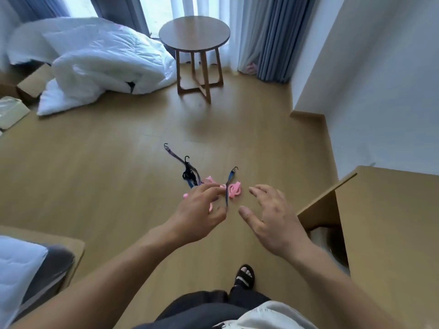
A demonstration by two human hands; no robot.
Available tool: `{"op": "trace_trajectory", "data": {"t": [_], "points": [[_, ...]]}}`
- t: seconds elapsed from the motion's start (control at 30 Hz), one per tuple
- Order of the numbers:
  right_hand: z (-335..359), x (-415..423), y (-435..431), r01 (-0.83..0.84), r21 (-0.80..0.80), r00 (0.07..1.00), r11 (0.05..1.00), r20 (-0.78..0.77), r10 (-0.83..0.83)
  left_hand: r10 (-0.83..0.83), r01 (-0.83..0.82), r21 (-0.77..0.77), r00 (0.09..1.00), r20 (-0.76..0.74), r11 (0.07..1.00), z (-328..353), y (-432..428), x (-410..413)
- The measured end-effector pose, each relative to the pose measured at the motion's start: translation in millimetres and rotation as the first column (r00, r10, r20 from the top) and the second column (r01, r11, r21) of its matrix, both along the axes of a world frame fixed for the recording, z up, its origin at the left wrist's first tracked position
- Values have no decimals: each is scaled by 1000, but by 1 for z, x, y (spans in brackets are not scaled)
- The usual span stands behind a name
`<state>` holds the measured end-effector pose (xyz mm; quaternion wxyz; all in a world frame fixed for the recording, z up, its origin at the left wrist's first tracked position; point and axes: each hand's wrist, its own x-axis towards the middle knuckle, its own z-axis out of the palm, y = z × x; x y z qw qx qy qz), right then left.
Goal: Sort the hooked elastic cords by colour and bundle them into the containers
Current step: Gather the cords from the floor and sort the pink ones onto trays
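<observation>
On the wooden floor, seen from the head camera, a person stands over a small heap of hooked elastic cords. A crumpled white duvet lies at far left and a round table stands beyond the heap. An open cardboard box stands at the right edge, well apart from the cords; whether it is one of the containers cannot be told.

Both arms reach forward and down. The left hand overlaps the near edge of the heap, its fingers curled, with pink showing under and beside them. Whether they already pinch a cord or only hover cannot be told. The right hand is spread and relaxed, holding nothing, just to the right of the heap.

The dark cords trail away from the person toward the upper left. The pink cords lie bunched between the two hands. The blue cord runs straight away from the left thumb, its long axis nearly fore-and-aft, ending in a black hook. The left hand is judged the nearer for the coming pick, since the cords lie directly ahead of its fingertips.
</observation>
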<state>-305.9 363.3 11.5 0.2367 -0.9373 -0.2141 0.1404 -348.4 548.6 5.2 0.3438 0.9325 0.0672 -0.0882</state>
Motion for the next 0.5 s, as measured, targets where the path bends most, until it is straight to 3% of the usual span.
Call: {"op": "trace_trajectory", "data": {"t": [0.23, 0.5], "points": [[-14, 78, 55, -147, -33, 987, 989, -63, 145, 112, -112, -27, 994, -3, 993, -22, 49, 53], [-70, 161, 154, -192, -74, 973, 979, -141, 180, 148, -152, -67, 987, -60, 986, -76, 142, 129]]}}
